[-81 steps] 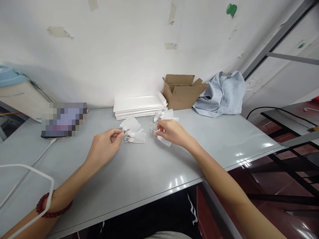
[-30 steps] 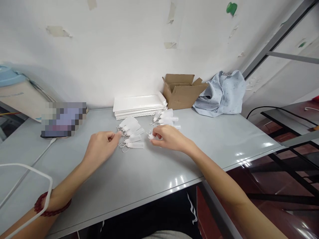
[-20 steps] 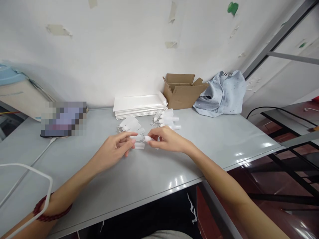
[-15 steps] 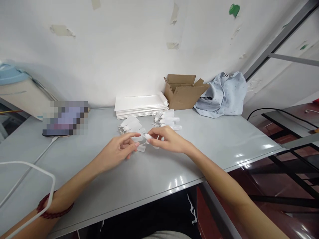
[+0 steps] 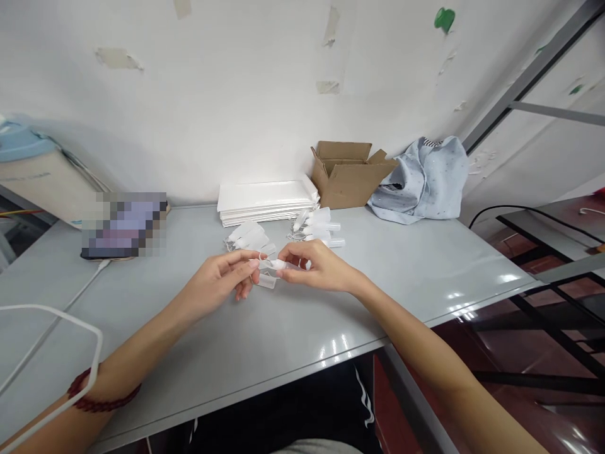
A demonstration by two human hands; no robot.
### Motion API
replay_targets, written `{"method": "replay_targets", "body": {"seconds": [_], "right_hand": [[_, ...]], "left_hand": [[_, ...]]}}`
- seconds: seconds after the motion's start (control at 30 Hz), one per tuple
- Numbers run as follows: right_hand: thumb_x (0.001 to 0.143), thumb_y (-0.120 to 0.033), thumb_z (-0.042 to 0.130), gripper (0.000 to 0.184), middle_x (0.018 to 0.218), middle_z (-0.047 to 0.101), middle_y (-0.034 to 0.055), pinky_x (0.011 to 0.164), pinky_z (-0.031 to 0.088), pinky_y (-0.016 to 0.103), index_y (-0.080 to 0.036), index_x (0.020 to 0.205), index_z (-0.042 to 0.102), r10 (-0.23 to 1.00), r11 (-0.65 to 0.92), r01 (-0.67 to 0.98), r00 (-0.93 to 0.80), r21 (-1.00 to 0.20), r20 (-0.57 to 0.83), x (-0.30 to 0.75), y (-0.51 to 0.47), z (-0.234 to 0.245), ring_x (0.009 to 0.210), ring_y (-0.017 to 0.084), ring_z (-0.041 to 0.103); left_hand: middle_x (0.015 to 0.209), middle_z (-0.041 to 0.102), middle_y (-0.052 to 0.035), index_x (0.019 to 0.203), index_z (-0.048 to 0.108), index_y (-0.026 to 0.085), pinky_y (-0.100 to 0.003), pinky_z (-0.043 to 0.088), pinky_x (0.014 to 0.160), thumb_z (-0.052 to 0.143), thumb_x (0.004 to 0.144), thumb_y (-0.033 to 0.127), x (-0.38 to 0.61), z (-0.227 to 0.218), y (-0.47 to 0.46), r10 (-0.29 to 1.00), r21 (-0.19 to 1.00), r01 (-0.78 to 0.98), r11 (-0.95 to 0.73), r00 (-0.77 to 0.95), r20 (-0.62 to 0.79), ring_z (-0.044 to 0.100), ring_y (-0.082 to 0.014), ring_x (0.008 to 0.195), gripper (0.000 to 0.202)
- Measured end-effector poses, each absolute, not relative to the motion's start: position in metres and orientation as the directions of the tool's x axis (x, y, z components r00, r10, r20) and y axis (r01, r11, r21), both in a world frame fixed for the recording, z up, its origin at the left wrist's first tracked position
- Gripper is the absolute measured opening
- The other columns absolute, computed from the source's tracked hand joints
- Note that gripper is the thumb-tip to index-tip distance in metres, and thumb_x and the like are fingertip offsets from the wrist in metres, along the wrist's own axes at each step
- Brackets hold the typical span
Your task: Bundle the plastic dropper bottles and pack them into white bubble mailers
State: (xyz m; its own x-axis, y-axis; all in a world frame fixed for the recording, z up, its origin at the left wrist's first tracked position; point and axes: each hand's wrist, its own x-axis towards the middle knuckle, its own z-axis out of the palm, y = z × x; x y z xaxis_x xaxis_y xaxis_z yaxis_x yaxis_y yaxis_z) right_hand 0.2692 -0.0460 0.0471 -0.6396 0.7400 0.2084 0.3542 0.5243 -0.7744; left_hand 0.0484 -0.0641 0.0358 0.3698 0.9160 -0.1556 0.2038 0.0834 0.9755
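Small translucent white piece [image 5: 280,265] held at centre of frame, just above the surface [image 5: 283,343]. It's gripped near its narrow end by the right hand [image 5: 314,265], thumb and index closed on it, rest of the body partly hidden by the fingers. The thin cord loop [image 5: 263,256] at its tip is pinched by the left hand [image 5: 231,271], thumb and index brought together, other fingers loosely curled below. Another white piece [image 5: 267,281] is seen lying just below the held one.

Two clusters of similar pieces are laid out behind the hands: left cluster [image 5: 248,234] centre-left, right cluster [image 5: 321,221] right of centre. White stack [image 5: 265,197] set behind both, touching or nearly touching the cardboard box [image 5: 354,186], flaps up. Light blue cloth [image 5: 430,183] bunched beside it, upper right. Phone [image 5: 125,227] placed at left of frame, screen pixelated, cable plugged in.
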Motion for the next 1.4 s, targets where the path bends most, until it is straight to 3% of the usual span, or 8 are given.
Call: {"method": "replay_targets", "body": {"seconds": [0.43,1.4], "right_hand": [[0.079,-0.024,0.061,0.009,0.070,0.053,-0.0023,0.060,0.036,0.022,-0.016,0.080,0.058,0.716,0.560,0.355,-0.663,-0.749,0.221,0.2671,-0.0487,0.0458,0.064,0.009,0.044],[0.082,-0.031,0.059,0.015,0.066,0.050,-0.0036,0.058,0.034,0.022,-0.016,0.084,0.058,0.730,0.544,0.373,-0.653,-0.752,0.204,0.2663,-0.0483,0.0421,0.061,0.009,0.042]], "left_hand": [[0.066,0.055,0.0020,0.072,0.064,0.018,-0.024,0.041,0.050,0.062,0.082,0.040,0.0478,0.0359,-0.0628,0.937,0.978,0.124,0.168,0.289,-0.198,0.047,-0.0087,0.051,0.024],[0.060,0.051,0.0024,0.068,0.064,0.019,-0.026,0.042,0.055,0.063,0.080,0.042,0.0474,0.0350,-0.0650,0.923,0.979,0.169,0.114,0.346,-0.168,0.046,-0.0107,0.052,0.026]]}}
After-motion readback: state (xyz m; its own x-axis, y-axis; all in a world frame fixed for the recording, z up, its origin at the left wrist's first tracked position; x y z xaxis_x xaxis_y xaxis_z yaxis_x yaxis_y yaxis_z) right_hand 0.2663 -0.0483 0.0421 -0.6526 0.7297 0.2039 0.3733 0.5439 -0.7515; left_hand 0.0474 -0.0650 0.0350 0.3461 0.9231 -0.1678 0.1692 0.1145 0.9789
